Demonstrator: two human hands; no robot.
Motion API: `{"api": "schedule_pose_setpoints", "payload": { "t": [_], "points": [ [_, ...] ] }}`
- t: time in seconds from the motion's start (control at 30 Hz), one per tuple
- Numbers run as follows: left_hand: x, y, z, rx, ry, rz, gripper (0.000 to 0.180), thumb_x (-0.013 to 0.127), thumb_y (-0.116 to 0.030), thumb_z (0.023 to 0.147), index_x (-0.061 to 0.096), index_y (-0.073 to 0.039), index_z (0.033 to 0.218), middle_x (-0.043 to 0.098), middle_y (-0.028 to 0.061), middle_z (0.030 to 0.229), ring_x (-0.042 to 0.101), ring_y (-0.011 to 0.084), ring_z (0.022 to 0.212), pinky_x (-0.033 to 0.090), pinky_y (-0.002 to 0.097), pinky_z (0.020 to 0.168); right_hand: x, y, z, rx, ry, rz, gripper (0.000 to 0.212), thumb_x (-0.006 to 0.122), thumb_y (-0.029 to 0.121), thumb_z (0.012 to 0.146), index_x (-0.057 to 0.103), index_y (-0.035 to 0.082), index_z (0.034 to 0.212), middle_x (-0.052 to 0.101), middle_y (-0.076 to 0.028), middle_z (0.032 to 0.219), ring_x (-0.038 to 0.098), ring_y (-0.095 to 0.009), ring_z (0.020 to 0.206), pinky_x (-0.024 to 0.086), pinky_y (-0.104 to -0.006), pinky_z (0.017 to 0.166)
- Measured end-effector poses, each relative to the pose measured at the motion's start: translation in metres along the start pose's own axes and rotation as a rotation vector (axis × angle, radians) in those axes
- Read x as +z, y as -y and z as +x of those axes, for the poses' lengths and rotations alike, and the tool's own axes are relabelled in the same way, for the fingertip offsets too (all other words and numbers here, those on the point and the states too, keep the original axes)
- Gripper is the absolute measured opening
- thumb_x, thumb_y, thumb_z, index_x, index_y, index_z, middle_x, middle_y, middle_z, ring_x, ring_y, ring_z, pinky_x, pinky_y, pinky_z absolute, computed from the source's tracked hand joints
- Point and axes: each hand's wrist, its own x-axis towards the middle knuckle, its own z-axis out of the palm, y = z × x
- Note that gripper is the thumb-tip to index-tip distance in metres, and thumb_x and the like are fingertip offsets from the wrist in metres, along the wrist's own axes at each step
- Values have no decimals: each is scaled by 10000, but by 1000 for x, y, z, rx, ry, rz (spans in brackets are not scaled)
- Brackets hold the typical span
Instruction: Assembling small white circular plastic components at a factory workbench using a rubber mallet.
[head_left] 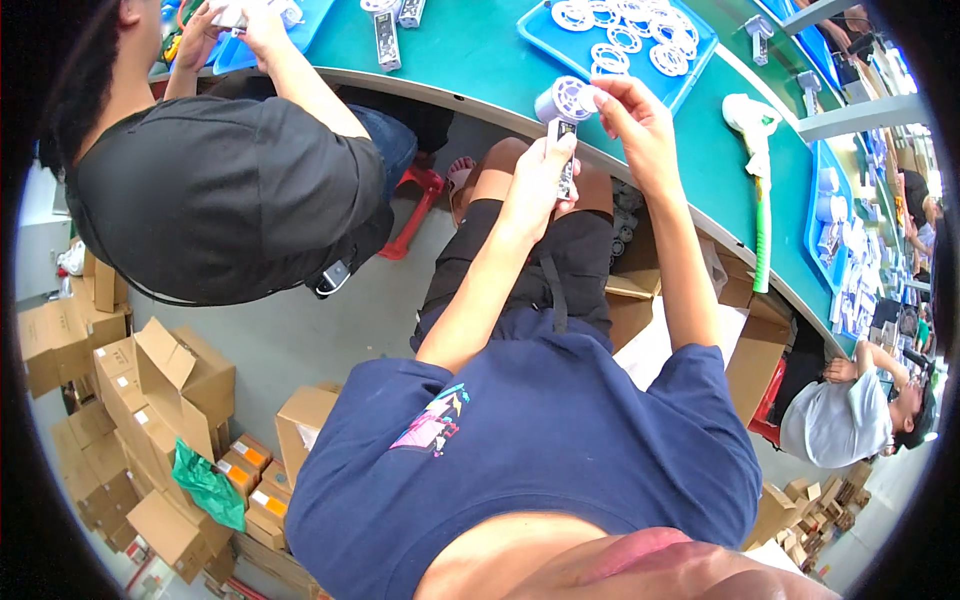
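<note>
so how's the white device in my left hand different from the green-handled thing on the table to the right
The white device is gripped in your left hand; the green-handled thing lies on the table.
The device's handle shows dark innards; the other's is bright green.
The device's head is round with openings; the other's is a lumpy, whitish bundle.
Both have a wider, pale head.

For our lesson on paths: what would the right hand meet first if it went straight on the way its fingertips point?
The right hand would probably meet the fan head; whether they already touch is unclear.
</note>
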Motion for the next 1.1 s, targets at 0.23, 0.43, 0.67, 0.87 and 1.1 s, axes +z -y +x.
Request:
{"api": "schedule_pose_setpoints", "payload": {
  "t": [0.23,0.43,0.67,0.87,1.1],
  "points": [
    [16,3,-13,72,-76,142,293,565,-321,987,509,-33,988,533,13,734,478,68,422,361,211,350,10,-8,-5,-242,-45,-492,199,636,71,927,675,11,1113,605,-59,1033,537,-91,767,471,-242,714],
    [16,-2,-15,76,-86,219,290,560,-318,990,525,-30,984,528,10,728,479,61,417,367,205,344,16,4,-16,-367,-69,-602,282,681,98,872,677,76,1153,615,-101,1026,595,-181,796,495,-300,717],
    [17,-2,-15,83,-88,290,287,557,-304,991,534,-19,997,532,11,714,490,59,417,375,199,344,11,-15,-14,-340,-110,-418,287,697,99,861,685,76,1147,620,-102,1017,613,-174,803,502,-283,712],
    [15,4,-14,176,-108,400,292,566,-299,986,533,-10,994,536,15,712,494,59,415,377,196,348,8,-10,-20,-309,-154,-559,269,690,72,867,685,65,1136,637,-92,1014,623,-146,860,504,-263,742],
    [17,-5,-16,85,-110,332,298,572,-283,976,508,7,944,528,23,668,507,88,412,386,232,341,13,-24,-25,-346,-243,-386,227,699,42,852,671,19,1076,673,-84,1021,627,-146,889,507,-273,757]
  ]
}}
